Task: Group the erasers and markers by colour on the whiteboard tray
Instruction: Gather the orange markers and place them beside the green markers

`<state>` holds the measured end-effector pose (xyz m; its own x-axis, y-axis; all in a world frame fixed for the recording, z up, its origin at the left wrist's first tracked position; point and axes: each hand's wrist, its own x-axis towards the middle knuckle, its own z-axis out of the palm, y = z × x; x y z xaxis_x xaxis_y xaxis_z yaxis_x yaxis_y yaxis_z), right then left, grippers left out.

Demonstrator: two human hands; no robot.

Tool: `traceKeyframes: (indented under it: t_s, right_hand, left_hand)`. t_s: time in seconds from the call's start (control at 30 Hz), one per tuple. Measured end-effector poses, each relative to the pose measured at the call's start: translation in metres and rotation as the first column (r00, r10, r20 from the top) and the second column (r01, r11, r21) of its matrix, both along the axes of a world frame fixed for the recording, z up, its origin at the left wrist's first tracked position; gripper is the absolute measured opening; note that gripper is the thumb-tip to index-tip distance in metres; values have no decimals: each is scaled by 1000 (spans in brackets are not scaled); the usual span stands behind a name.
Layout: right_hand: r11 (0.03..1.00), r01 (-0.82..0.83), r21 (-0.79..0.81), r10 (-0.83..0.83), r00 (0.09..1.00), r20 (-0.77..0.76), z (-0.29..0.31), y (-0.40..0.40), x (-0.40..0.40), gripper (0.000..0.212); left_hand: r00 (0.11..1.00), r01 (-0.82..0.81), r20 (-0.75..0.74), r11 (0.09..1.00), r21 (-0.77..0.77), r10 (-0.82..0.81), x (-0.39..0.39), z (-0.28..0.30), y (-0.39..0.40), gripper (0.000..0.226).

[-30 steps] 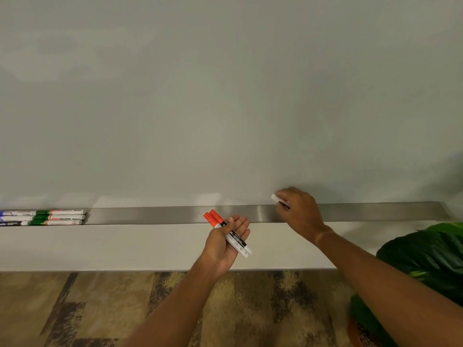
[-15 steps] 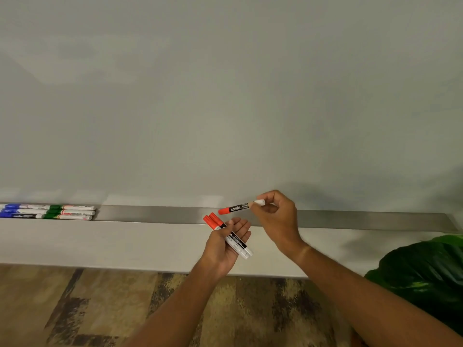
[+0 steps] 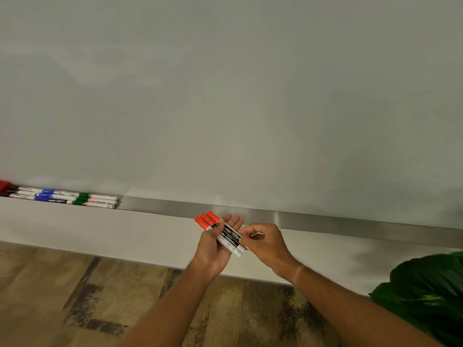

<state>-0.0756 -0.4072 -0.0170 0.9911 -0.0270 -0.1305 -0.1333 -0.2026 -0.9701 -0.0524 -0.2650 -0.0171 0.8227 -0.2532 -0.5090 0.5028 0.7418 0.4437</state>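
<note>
– markers with red caps and white plastic barrels (image 3: 226,236), three of them: where are they?
– off the long brushed-steel tray (image 3: 325,222), lying across the left hand (image 3: 213,249), its thumb folded over them. the right hand (image 3: 263,244) pinches their tail ends.
– how to do this well?
– i'd square the caps level, close the left fingers, then lay all three together on the tray, apart from the green-capped markers (image 3: 100,200) and blue-capped markers (image 3: 50,195) at far left.

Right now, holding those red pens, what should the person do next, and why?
Probably carry the three red markers in the left hand leftward along the tray: green markers and blue markers lie grouped there, with red caps beyond them.
</note>
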Motion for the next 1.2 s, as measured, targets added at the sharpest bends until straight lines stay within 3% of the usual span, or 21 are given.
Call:
traceKeyframes:
  t_s: [0.5, 0.87, 1.07, 1.2]
  right_hand:
    - [931, -287, -224, 310, 948, 73, 14, 77, 15, 12]
    - [867, -445, -224, 463, 886, 31, 7, 180, 55, 18]
    - [851, -447, -278, 474, 880, 37, 5, 239, 90, 19]
    - [837, -374, -399, 435, 898, 71, 3, 264, 114, 20]
  left_hand:
    - [980, -197, 45, 976, 88, 194, -26, 11, 69, 28]
    - [943, -332, -3, 940, 82, 333, -5, 2, 171, 28]
    - [942, -334, -26, 940, 67, 336, 27, -2, 232, 25]
    - [944, -321, -45, 943, 89, 326, 41, -9, 264, 22]
